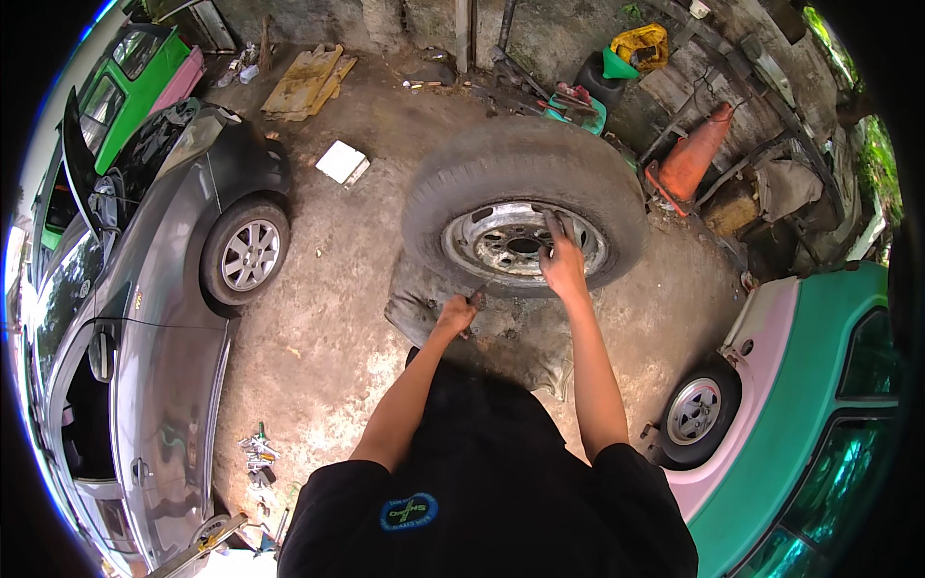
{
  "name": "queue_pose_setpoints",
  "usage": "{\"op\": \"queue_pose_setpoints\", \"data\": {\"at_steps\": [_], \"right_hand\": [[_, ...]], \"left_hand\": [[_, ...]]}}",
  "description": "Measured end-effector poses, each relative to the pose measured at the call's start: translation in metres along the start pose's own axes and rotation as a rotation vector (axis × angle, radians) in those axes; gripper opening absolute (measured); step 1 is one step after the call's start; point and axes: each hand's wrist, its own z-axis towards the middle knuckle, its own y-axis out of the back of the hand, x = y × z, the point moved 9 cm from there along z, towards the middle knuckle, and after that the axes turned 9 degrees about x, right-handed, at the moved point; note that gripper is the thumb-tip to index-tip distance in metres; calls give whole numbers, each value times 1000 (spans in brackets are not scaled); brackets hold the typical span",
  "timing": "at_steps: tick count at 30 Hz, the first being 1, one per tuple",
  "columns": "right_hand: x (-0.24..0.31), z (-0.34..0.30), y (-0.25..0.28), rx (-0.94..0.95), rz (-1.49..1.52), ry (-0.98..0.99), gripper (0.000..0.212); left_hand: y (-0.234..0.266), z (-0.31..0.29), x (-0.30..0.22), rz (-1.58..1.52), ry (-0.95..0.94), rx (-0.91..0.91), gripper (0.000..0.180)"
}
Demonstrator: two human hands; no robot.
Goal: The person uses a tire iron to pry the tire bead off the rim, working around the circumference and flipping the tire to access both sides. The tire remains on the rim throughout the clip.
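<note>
A large, worn wheel with a black tyre and a chipped silver rim is tilted toward me. My right hand reaches over the right part of the rim, its grease-darkened fingers stretched out and thumb apart. Near the lower left edge of the tyre, my left hand is closed. Something thin and dark sticks up from its fingers, too small to make out. Beneath the wheel, a dark crumpled sheet lies on the ground.
Left stands a grey car with its hood raised; right, a green and pink vehicle. An orange cone, a green funnel and scrap line the back. Scattered tools, a white box and boards lie around.
</note>
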Motion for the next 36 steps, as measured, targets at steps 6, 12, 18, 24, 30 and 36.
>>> {"op": "queue_pose_setpoints", "data": {"at_steps": [6,12,18,24,30,36], "right_hand": [[6,-2,3,-45,-1,50,61],[5,-8,3,-42,25,74,60],[-6,-12,-1,-43,46,-4,58],[-8,-13,1,-45,41,-22,59],[-4,-11,3,-30,39,3,60],[-4,-3,2,-10,14,-18,62]], "left_hand": [[73,-79,-50,134,-287,-737,48],[10,-25,-14,-10,89,-52,44],[56,-56,-42,234,-239,-468,42],[67,-80,-63,322,-322,-608,30],[37,-32,-50,161,-171,-169,35],[81,-64,-77,-140,-216,-307,37]]}}
